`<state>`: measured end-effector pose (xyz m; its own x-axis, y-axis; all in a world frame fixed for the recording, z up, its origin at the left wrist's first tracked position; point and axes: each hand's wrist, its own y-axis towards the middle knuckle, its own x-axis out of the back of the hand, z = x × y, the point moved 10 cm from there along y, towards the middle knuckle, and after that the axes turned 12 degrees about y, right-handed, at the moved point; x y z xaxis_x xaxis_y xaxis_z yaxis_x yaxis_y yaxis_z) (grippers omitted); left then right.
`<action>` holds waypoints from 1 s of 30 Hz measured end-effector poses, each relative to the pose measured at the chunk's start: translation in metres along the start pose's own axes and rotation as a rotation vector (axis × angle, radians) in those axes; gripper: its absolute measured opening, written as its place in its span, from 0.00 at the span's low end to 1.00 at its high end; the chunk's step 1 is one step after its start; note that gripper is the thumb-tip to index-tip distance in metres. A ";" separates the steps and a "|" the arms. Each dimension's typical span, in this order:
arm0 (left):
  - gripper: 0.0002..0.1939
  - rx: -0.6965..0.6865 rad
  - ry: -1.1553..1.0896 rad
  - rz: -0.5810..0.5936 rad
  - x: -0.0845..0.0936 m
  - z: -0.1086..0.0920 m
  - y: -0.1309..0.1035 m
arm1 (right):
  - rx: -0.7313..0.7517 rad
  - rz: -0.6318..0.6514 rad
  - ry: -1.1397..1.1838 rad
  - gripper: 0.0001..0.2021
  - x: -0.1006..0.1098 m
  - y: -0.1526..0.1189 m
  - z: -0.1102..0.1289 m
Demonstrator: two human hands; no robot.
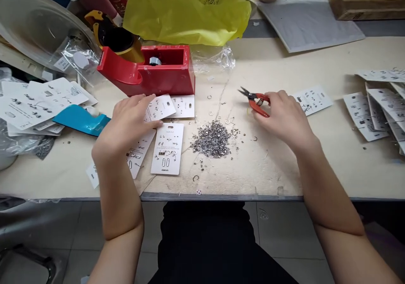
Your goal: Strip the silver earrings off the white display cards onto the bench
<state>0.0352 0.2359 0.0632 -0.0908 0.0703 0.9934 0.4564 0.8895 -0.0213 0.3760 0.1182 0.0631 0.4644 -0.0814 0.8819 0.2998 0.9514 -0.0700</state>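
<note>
My left hand (128, 121) is over several white earring cards, its thumb and fingers apart. A tilted card (161, 106) shows in the gap between thumb and index finger; whether the fingertips press on it I cannot tell. Just right of the thumb lies a card with earrings (167, 149), flat on the table. My right hand (281, 117) is closed around red-handled pliers (257, 100), their dark jaws pointing left and slightly parted. A heap of tiny silver metal pieces (212, 140) lies between my hands, with a few small rings scattered about it.
Behind my left hand stands a red tape dispenser (167, 71); a blue plastic piece (82, 120) lies left of it. Card piles sit at far left (41, 102) and far right (384, 106). A yellow bag (186, 14) and grey envelope (313, 20) lie behind.
</note>
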 end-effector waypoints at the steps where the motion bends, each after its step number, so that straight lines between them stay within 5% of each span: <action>1: 0.32 -0.005 -0.014 -0.039 0.007 -0.007 -0.001 | -0.028 -0.033 0.126 0.19 0.010 0.001 -0.007; 5: 0.18 -0.188 -0.174 -0.265 0.044 -0.075 -0.004 | -0.111 -0.242 0.619 0.12 0.057 0.007 -0.045; 7: 0.16 -0.318 -0.191 -0.244 0.045 -0.124 0.002 | -0.108 -0.413 0.844 0.10 0.080 0.008 -0.067; 10: 0.18 -0.630 -0.107 0.053 0.014 -0.215 0.018 | -0.073 -0.679 1.095 0.10 0.106 0.004 -0.096; 14: 0.28 -0.755 -0.117 0.233 -0.016 -0.316 0.054 | -0.099 -0.820 1.277 0.10 0.115 0.003 -0.123; 17: 0.43 -0.732 -0.003 0.260 -0.043 -0.375 0.071 | -0.154 -0.858 1.263 0.09 0.118 0.005 -0.138; 19: 0.41 -0.698 0.074 0.203 -0.054 -0.403 0.074 | -0.148 -0.909 1.158 0.08 0.125 0.005 -0.144; 24: 0.34 -0.629 0.074 0.093 -0.062 -0.424 0.083 | -0.113 -0.931 0.869 0.11 0.139 0.004 -0.140; 27: 0.39 -0.595 -0.191 0.193 -0.055 -0.398 0.099 | -0.075 -0.895 1.097 0.17 0.134 0.000 -0.132; 30: 0.41 -0.569 -0.646 0.452 -0.046 -0.354 0.102 | 0.023 -0.821 1.347 0.21 0.128 -0.006 -0.112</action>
<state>0.3992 0.1641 0.0554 -0.1928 0.7372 0.6476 0.9120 0.3781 -0.1590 0.5269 0.0691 0.1238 0.5625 -0.7384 -0.3718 0.8261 0.5198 0.2176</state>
